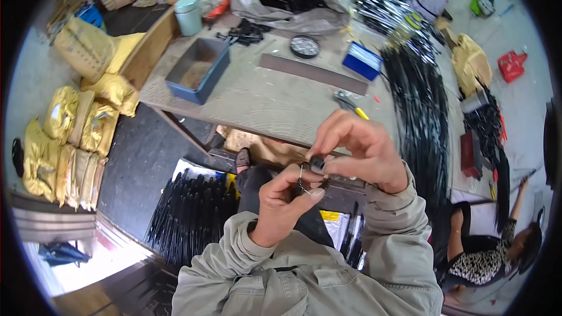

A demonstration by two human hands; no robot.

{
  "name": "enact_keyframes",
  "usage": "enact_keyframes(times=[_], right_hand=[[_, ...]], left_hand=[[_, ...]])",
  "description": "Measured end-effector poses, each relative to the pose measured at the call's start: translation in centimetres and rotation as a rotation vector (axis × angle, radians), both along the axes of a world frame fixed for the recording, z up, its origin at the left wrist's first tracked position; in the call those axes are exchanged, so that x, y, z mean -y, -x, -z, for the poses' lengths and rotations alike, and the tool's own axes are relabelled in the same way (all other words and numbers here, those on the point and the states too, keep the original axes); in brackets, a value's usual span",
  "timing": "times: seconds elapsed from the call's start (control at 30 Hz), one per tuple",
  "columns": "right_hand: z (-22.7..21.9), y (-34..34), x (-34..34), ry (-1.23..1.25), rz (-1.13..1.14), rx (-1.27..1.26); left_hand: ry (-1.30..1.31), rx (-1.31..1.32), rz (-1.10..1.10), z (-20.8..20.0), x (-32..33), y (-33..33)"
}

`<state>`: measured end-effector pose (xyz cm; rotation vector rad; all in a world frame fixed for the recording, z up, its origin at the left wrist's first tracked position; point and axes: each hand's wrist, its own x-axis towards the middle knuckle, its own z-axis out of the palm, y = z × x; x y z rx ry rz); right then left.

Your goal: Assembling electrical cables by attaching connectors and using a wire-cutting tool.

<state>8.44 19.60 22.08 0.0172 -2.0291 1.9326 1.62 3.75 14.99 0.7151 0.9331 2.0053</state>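
My right hand [366, 147] pinches a small black cylindrical piece [317, 164] between thumb and fingers. Just below it, my left hand [282, 203] closes its thumb and forefinger on a small black part with a thin wire [301, 180]. The two pieces are close together over my lap; whether they touch, I cannot tell. Pliers with a yellow handle [351, 105] lie near the table edge beyond my right hand. The fingers hide part of both small pieces.
The worktable [257, 105] holds a blue-grey bin [219, 76], a flat dark bar [310, 72], a round tin [305, 47] and a blue box [362, 61]. Long black strips [417, 111] lie along the right. More black strips [190, 216] stand at lower left. Another person [489, 260] is at right.
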Motion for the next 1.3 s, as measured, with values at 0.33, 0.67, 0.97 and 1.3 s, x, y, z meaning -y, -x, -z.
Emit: enact_keyframes(times=[0.33, 0.67, 0.97, 1.3], right_hand=[[1.4, -4.3, -0.7, -0.009, 0.009, 0.086], [2.5, -4.4, 0.0, -0.095, 0.057, 0.012], [2.3, -4.2, -0.1, -0.183, 0.121, 0.024], [3.3, -4.0, -0.8, -0.123, 0.089, 0.011]], left_hand=[[0.033, -0.043, -0.041, 0.1, -1.8, -2.4], [0.069, -0.045, -0.078, 0.5, -1.8, -2.8], [0.075, -0.028, -0.101, 0.3, -2.0, -2.7], [0.06, -0.069, -0.09, 0.8, -2.1, -2.9]])
